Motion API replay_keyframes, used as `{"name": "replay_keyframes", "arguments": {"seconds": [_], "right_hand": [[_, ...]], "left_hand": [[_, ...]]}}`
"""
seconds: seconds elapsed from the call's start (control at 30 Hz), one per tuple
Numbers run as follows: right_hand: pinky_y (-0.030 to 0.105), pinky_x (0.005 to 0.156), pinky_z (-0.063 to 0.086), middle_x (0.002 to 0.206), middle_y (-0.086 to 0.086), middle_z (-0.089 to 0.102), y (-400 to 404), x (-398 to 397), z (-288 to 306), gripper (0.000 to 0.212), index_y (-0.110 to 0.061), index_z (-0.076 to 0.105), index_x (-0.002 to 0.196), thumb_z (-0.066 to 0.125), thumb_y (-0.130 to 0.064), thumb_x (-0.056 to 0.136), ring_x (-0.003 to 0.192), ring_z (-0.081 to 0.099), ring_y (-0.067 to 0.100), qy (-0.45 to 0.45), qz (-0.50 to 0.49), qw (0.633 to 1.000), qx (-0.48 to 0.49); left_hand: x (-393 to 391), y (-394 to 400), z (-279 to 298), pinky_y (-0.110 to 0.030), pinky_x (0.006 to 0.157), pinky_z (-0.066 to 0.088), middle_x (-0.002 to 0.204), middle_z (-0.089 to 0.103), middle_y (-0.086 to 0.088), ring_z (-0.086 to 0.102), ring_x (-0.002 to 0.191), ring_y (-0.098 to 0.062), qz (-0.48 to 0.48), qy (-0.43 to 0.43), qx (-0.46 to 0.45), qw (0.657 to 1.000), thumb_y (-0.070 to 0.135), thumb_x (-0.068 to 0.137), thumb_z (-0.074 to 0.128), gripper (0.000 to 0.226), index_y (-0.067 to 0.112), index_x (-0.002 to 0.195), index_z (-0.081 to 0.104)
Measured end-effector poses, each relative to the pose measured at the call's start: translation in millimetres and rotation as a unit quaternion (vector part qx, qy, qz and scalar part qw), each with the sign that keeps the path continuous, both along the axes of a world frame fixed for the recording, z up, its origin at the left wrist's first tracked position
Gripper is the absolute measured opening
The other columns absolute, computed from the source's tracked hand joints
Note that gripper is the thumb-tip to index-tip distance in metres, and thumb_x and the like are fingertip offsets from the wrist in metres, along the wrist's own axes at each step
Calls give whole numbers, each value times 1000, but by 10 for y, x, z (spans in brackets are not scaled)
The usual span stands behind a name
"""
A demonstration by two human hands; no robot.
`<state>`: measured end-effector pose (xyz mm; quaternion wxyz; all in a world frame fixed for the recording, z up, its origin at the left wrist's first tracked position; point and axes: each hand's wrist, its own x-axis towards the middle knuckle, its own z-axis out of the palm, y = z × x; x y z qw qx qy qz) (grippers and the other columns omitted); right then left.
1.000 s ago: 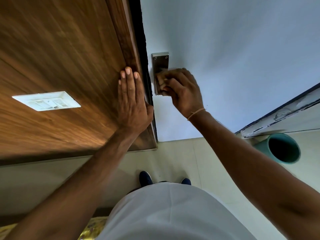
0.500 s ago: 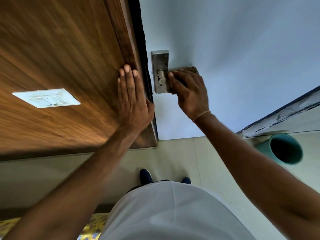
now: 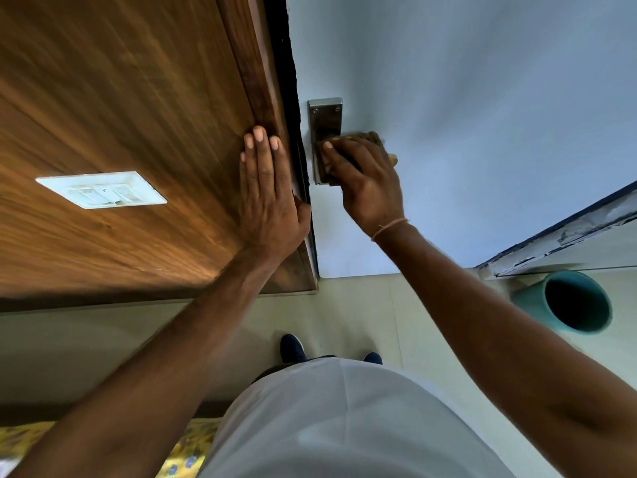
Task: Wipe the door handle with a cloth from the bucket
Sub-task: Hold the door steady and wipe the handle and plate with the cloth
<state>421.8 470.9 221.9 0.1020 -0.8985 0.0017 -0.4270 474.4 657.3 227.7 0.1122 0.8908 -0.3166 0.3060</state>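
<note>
Right hand [image 3: 370,181] closed around cloth [image 3: 374,136], pressed on door handle [image 3: 325,139]. Left hand [image 3: 267,198] flat and open on wooden panel [image 3: 138,115] beside handle. Best rubbed along full handle length with firm pressure. Plenty of clear door [image 3: 482,98] right of handle; bucket [image 3: 568,301] on floor below.

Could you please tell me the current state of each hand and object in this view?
left hand: flat, fingers extended, pressed on the wooden panel.
right hand: closed on the cloth, over the door handle.
cloth: bunched under the right hand, mostly hidden.
door handle: lever covered; upper metal plate exposed.
bucket: on the floor; contents too dark to tell.
switch plate: mounted on the wooden panel.
</note>
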Motion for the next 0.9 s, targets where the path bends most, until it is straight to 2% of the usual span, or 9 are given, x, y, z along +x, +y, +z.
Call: {"name": "replay_keyframes", "arguments": {"seconds": [0.13, 0.23, 0.43, 0.63, 0.77, 0.83, 0.9], "right_hand": [[50, 109, 51, 131, 16, 72, -296, -197, -136, 35, -9, 71, 136, 66, -4, 102, 124, 66, 37, -15, -34, 999, 30], [49, 106, 52, 127, 15, 73, -258, -194, -116, 33, -9, 73, 133, 66, -5, 101, 121, 67, 37, -22, -52, 998, 40], [46, 104, 50, 123, 12, 74, 119, 9, 54, 36, -11, 73, 133, 72, -9, 97, 116, 69, 33, -14, -47, 999, -6], [46, 99, 49, 121, 8, 74, -233, -189, 36, 30, -15, 73, 131, 64, -16, 103, 111, 69, 32, -5, -76, 997, -29], [45, 84, 53, 127, 10, 68, -460, -296, -59, 35, -17, 70, 129, 63, -8, 96, 106, 64, 36, 62, -97, 993, 32], [42, 84, 56, 130, 12, 63, -461, -313, -59, 41, -15, 68, 131, 66, -1, 93, 107, 61, 36, 101, -84, 987, 93], [32, 89, 56, 131, 11, 61, -430, -337, -21, 45, -14, 67, 132, 70, 4, 90, 110, 62, 32, 112, -76, 976, 169]], "left_hand": [[-22, -15, 0, -55, 137, 19, 171, 24, -36, 22, 162, -50, 5, 0, -2, 1000, 18, 78, 71, 104, -10, 165, 20], [-30, -24, -5, -56, 137, 20, 171, 23, -36, 22, 162, -51, 8, -3, 2, 1000, 19, 80, 70, 105, -10, 165, 17], [-28, -49, -20, -55, 137, 19, 171, 23, -37, 22, 162, -52, 16, -3, -8, 1000, 23, 81, 69, 105, -10, 165, 15], [-49, -31, 0, -56, 137, 20, 172, 22, -36, 21, 162, -51, 8, 9, -15, 1000, 22, 80, 71, 106, -10, 165, 17], [-78, -47, 33, -56, 137, 20, 172, 21, -37, 20, 162, -52, 16, 18, -12, 1000, 24, 80, 70, 106, -12, 165, 17], [-101, -60, 44, -55, 137, 18, 172, 20, -38, 20, 162, -52, 19, 22, -10, 1000, 25, 80, 70, 106, -12, 164, 17], [-116, -63, 53, -54, 137, 17, 171, 20, -38, 20, 162, -52, 20, 27, -15, 999, 24, 80, 70, 106, -12, 164, 17]]}}
